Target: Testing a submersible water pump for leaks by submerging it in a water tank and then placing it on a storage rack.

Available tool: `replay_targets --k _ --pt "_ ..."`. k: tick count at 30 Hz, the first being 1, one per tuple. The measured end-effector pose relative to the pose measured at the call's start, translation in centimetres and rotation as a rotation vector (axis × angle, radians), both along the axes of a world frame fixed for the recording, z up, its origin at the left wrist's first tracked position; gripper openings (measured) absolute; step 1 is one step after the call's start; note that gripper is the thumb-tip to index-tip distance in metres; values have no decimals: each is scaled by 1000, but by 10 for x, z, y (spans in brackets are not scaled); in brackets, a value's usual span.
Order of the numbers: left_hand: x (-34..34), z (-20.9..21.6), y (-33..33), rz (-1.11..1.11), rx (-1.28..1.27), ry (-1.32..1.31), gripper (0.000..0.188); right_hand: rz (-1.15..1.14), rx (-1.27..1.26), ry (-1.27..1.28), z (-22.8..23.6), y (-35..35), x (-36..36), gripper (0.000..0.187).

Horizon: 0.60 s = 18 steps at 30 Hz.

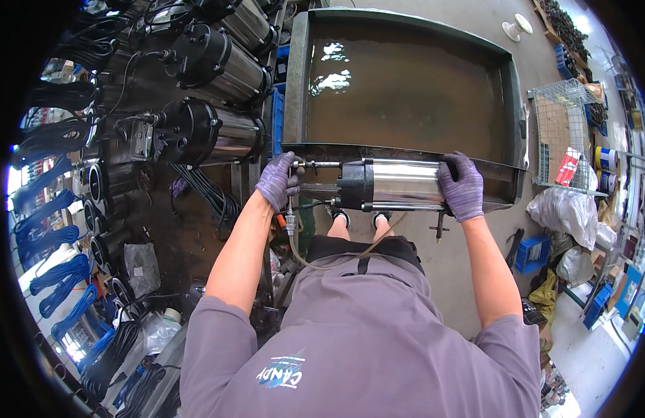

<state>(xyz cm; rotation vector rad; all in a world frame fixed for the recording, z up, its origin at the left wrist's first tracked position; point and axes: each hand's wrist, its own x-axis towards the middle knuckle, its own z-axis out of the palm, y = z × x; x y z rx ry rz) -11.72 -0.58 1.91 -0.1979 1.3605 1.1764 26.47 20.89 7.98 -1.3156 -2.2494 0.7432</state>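
A shiny steel motor cylinder [409,184] with a black end cap lies level across the near side of the water tank [509,97]. Thin metal rods [321,187] stick out from its left end. My left hand [277,182], in a purple-grey glove, is closed around a metal fitting at the rods' outer ends; the fingers partly hide it. Wrapped over the cylinder's right end is my right hand [463,187], gloved alike. Below my left hand hangs a hose coupling [290,221], its thin hose [315,267] curving past my waist. A small T-shaped metal piece [439,227] hangs below the right end.
Steel motors [228,136] with black caps and coiled cables stand in rows at left. Brown water fills the tank; a wrench [526,136] lies on its right rim. At right are a wire basket [563,125], a blue crate [532,252] and plastic bags [565,214]. A white spool [517,28] stands far right.
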Motion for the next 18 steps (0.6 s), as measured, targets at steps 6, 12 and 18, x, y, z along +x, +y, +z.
replay_targets --k 6,12,18 --pt "1 -3 2 -10 -6 -30 23 0 -7 3 -1 2 1 25" --pt "4 1 5 -31 -22 -24 21 -13 -18 20 -4 1 0 24" --pt "12 8 10 -20 -103 17 20 -14 -27 16 -3 1 -1 24"
